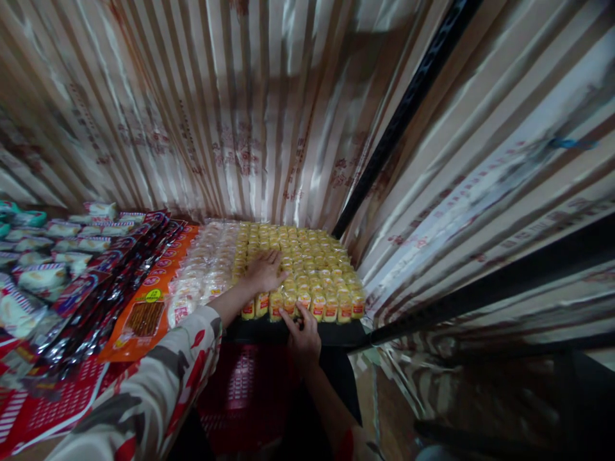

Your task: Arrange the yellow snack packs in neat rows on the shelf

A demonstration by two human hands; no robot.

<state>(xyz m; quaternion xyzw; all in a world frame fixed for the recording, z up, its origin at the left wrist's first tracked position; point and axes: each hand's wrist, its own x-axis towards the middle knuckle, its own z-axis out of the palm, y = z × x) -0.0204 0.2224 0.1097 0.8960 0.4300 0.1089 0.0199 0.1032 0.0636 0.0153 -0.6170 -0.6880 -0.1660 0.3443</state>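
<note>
Rows of small yellow wrapped snack packs [317,269] with red labels stand close together on a dark shelf [336,334]. My left hand [265,272] lies flat over the tops of the left-hand rows, fingers stretched out. At the front edge, my right hand [303,333] touches the front row with its fingertips, thumb and forefinger apart against the packs. Neither hand lifts a pack. Left of the yellow ones lie clear-wrapped pale snack packs [211,256], several deep. Part of the yellow rows is hidden beneath my left hand.
An orange snack bag [144,317] and dark red shiny packets [103,294] lie further left, beside white wrapped packs [45,278]. Red plastic baskets [240,384] sit below. A black metal post [398,134] rises at the right, before striped sheeting [269,115].
</note>
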